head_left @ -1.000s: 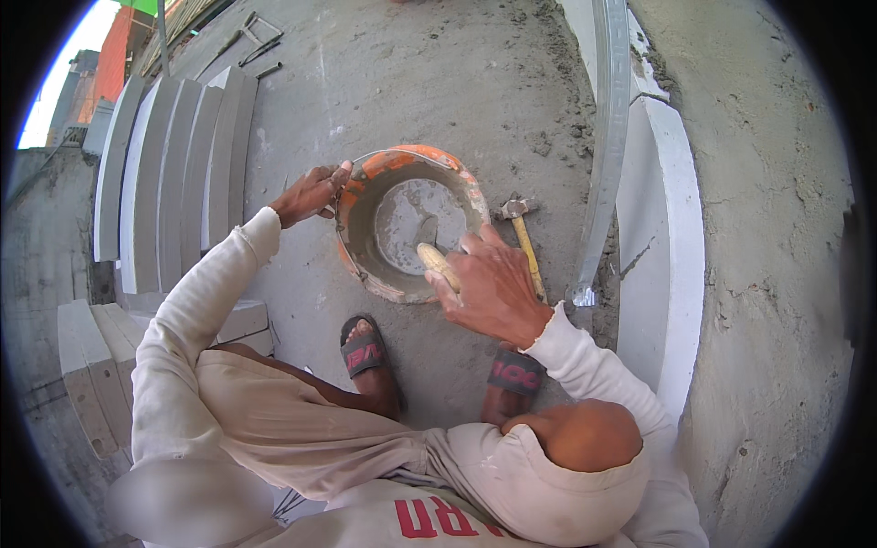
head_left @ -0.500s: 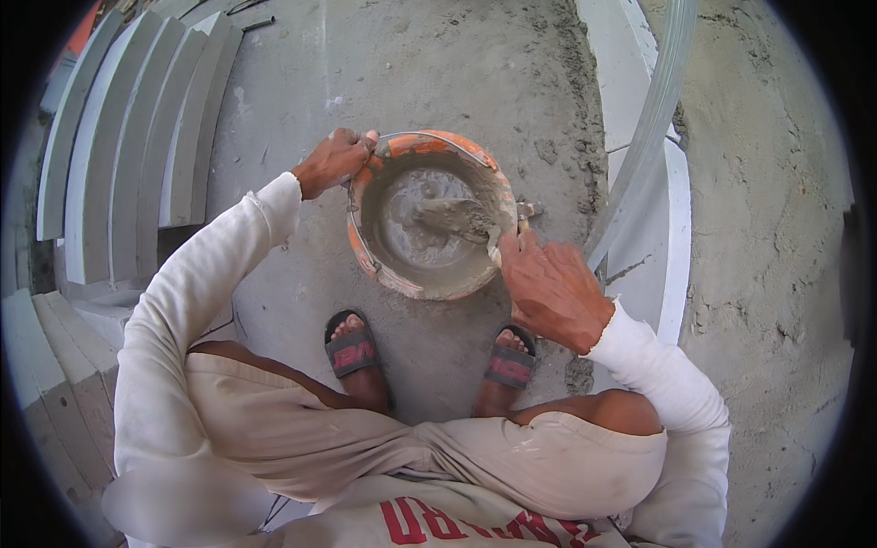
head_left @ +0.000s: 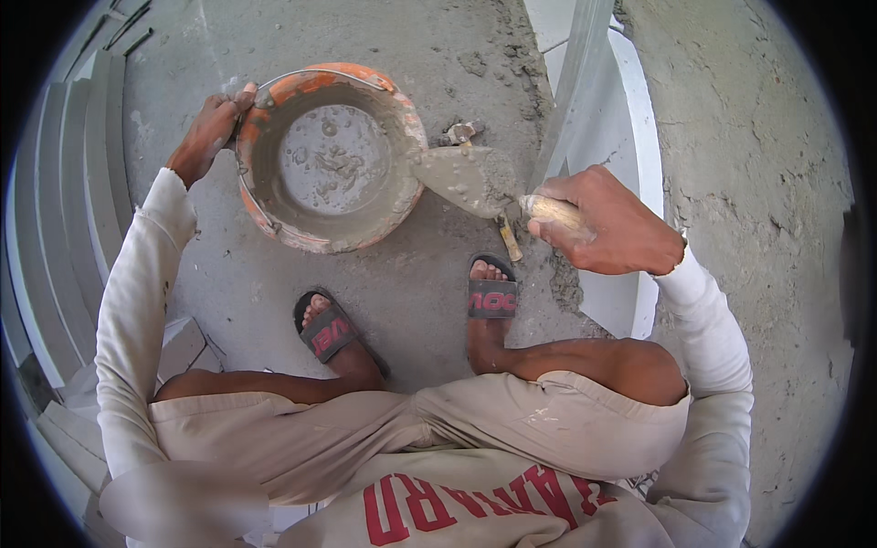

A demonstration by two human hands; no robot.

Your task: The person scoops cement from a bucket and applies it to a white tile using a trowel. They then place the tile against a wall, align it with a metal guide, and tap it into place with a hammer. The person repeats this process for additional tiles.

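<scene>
An orange pan smeared with grey mortar sits on the concrete floor in front of my feet. My left hand grips its far left rim. My right hand is closed on the wooden handle of a trowel. The trowel's blade carries a lump of mortar and is held just outside the pan's right rim.
A hammer lies on the floor under the trowel, right of the pan. White tiles and a metal straightedge run along the right. Grey slabs are stacked at the left. I squat in sandals.
The trowel has come out of the pan to its right side with mortar on the blade. My left hand stays on the pan's rim. The view has shifted closer.
</scene>
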